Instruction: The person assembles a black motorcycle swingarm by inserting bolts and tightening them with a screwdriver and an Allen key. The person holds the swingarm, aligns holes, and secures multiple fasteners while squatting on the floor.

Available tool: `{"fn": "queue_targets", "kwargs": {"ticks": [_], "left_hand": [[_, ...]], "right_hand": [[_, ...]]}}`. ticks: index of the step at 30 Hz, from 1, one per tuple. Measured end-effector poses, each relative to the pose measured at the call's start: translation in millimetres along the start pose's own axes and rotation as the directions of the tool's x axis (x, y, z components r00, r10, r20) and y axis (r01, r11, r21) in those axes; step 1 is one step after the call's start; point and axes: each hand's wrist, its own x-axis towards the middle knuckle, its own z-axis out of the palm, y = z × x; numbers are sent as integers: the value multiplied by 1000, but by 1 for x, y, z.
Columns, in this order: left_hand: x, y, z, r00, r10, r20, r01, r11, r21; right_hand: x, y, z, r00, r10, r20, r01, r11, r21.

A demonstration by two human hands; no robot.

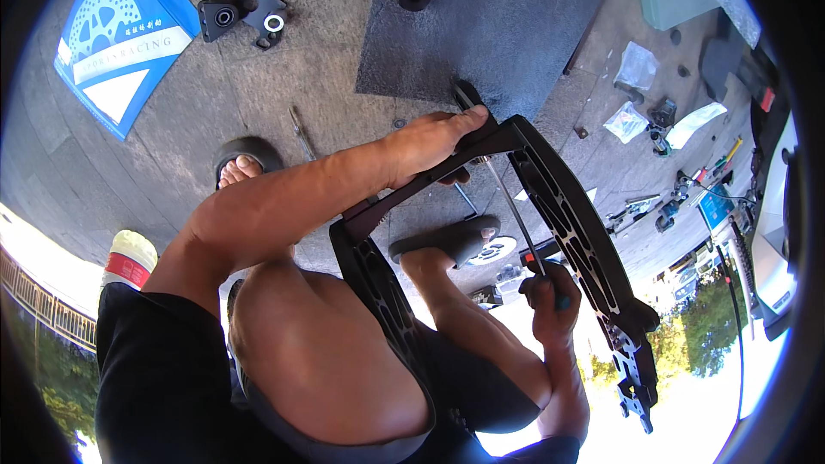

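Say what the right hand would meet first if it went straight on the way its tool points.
Probably the black crossbar, close to where the left hand grips. The tool in the right hand points up at it; whether its tip touches is unclear.

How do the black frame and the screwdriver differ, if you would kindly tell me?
Shape: the black frame is broad, with two long side arms joined by a crossbar; the screwdriver has one thin, straight shaft.
Look: the frame is mostly black with cut-outs along its arms, while the screwdriver has a grey shaft and a partly hidden teal handle.
Hold: the left hand grips the frame, the right hand the screwdriver.
Both are held off the ground.
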Motion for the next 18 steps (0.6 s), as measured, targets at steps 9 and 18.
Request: {"fn": "queue_targets", "kwargs": {"ticks": [9, 18], "left_hand": [[-13, 4, -3, 1000, -6, 19, -2, 923, 385], [-92, 2, -68, 981, 35, 190, -191, 343, 920]], "right_hand": [[3, 7, -1, 998, -60, -1, 60, 998, 9], [2, -2, 7, 999, 28, -40, -24, 996, 91]]}}
